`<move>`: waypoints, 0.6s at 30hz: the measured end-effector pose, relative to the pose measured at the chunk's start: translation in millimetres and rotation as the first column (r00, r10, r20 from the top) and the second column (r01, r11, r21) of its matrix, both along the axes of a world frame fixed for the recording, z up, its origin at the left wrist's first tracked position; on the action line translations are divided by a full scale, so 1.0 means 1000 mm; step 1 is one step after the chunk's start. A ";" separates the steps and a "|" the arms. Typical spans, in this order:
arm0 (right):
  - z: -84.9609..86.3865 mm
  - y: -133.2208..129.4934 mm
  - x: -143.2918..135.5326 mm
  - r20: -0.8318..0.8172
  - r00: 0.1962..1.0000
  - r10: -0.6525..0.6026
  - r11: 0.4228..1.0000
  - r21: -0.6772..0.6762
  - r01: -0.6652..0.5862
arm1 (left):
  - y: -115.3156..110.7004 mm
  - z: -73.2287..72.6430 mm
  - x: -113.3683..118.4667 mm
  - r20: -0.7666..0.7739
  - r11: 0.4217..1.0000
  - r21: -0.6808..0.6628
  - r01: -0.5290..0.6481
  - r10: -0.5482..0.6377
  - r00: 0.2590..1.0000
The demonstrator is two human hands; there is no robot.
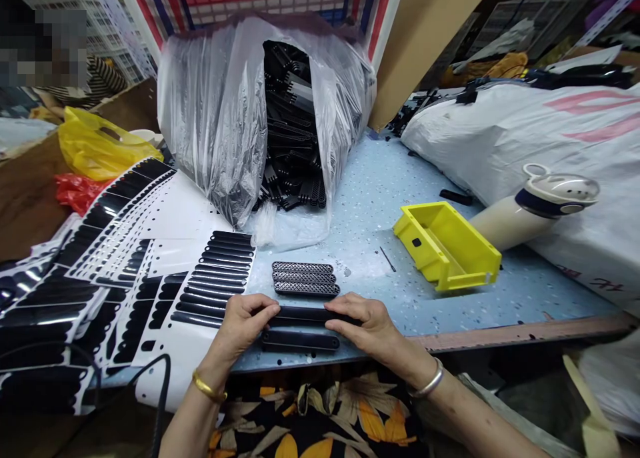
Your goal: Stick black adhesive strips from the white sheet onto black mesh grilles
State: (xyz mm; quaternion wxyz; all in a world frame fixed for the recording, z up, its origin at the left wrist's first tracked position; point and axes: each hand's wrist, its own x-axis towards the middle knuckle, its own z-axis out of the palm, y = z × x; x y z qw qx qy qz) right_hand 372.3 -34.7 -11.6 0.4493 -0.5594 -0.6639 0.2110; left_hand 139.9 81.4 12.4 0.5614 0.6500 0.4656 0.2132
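Between my two hands lies a long flat black bar (303,315) with a smooth top, close to the table's front edge. My left hand (246,317) pinches its left end between thumb and fingers. At the other end, my right hand (365,319) grips it the same way. Nearer to me rests a second black bar (300,341) with rounded ends. Just beyond my fingers, several black bars with a perforated pattern (304,279) sit side by side. Left of them is a white sheet carrying a column of glossy black strips (216,271).
A plastic bag (215,118) full of black toothed parts (293,131) stands at the back. To the right are a yellow bin (450,245), a cream bottle (520,215) and a large white sack (590,138). More strip sheets (45,311) cover the left side. A person (95,81) is at far left.
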 end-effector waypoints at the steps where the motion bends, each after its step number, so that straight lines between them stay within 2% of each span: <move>1: 0.001 0.000 -0.001 0.002 1.000 0.005 1.000 -0.004 -0.005 | 0.000 -0.001 0.000 0.000 1.000 0.005 0.001 -0.001 1.000; 3: 0.005 -0.001 -0.001 0.007 1.000 0.013 1.000 -0.023 -0.012 | 0.000 -0.003 -0.001 0.006 1.000 0.008 0.002 -0.002 1.000; 6: 0.021 -0.006 0.005 0.024 1.000 -0.019 0.999 -0.036 0.020 | 0.000 -0.007 -0.002 -0.001 1.000 0.015 0.006 -0.006 1.000; 8: 0.032 -0.011 0.020 0.077 0.992 -0.100 0.995 -0.001 0.101 | -0.001 -0.008 -0.003 -0.023 0.999 0.045 0.016 -0.015 1.000; 10: 0.036 -0.014 0.044 0.192 0.950 -0.248 0.969 0.046 0.243 | -0.001 -0.008 -0.004 -0.050 0.996 0.084 0.032 -0.028 0.998; 12: 0.030 -0.012 0.072 0.374 0.836 -0.401 0.910 0.056 0.412 | 0.000 -0.007 -0.006 -0.084 0.986 0.155 0.057 -0.045 0.995; 14: 0.017 -0.005 0.098 0.580 0.687 -0.437 0.850 0.015 0.527 | 0.002 -0.005 -0.009 -0.128 0.962 0.257 0.091 -0.059 0.990; 16: 0.003 0.004 0.117 0.648 0.628 -0.431 0.823 -0.004 0.568 | 0.004 -0.003 -0.011 -0.186 0.914 0.390 0.111 -0.040 0.982; 18: -0.008 0.014 0.125 0.655 0.619 -0.433 0.817 -0.005 0.576 | 0.003 0.000 -0.011 -0.229 0.828 0.546 0.126 0.003 0.973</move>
